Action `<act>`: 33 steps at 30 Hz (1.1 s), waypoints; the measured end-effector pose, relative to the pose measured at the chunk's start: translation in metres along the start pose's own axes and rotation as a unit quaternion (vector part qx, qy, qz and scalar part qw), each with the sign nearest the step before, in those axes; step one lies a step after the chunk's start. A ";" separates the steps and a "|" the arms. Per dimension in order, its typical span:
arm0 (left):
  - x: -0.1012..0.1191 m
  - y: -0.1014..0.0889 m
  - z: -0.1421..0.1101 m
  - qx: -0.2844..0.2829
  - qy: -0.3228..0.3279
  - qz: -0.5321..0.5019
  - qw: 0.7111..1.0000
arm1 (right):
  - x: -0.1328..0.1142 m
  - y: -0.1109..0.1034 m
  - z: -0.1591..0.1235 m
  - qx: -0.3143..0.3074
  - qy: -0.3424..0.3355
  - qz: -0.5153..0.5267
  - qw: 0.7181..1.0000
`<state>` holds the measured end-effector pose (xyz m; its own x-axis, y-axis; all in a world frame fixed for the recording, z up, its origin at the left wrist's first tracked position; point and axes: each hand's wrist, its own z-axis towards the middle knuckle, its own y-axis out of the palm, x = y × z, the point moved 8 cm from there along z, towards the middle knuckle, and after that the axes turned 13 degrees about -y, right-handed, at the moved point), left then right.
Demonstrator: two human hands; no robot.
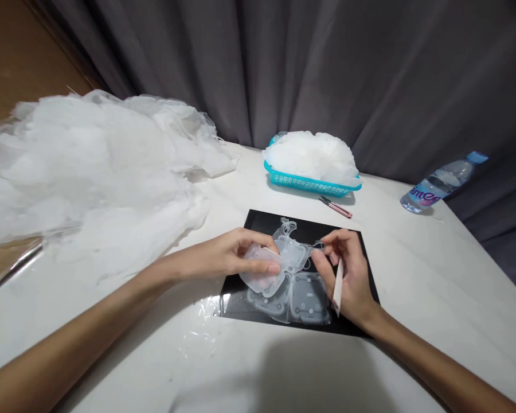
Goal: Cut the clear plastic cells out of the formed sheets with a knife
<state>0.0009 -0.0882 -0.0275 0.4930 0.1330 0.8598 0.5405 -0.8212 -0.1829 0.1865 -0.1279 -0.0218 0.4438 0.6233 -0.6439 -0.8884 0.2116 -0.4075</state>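
Note:
My left hand is closed, thumb against fingers, on several rounded translucent pieces. A clear, thin, cut-out plastic sheet stretches between my hands above a black mat. The fingertips of my right hand pinch the sheet's thin right edge. A pale, flat, narrow strip is tucked in my right palm; its kind is unclear. Under my hands, more translucent shaped pieces with dark outlines lie on the mat.
A big heap of white translucent sheets covers the table's left side. Behind the mat stands a turquoise basket piled with white translucent pieces. Pink-handled thread snips lie before it. A water bottle stands at right, near grey curtains.

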 end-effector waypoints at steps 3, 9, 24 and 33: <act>0.004 0.000 0.000 0.033 0.030 0.006 0.999 | -0.023 0.016 0.001 -0.100 -0.065 0.012 0.993; 0.008 -0.003 0.000 0.076 0.087 0.007 0.993 | -0.044 0.013 0.006 -0.085 -0.156 -0.021 0.984; 0.030 0.000 -0.016 0.125 0.212 0.002 0.969 | -0.071 -0.007 0.011 -0.049 -0.277 -0.149 0.948; 0.024 0.001 -0.011 0.107 0.193 -0.051 0.974 | -0.070 -0.007 0.012 -0.048 -0.280 -0.147 0.947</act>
<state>0.0055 -0.0917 -0.0013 0.1590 -0.0450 0.9863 0.7231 -0.6749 -0.1474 0.1603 -0.1641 0.0340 0.5150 0.8551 -0.0595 -0.7092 0.3862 -0.5898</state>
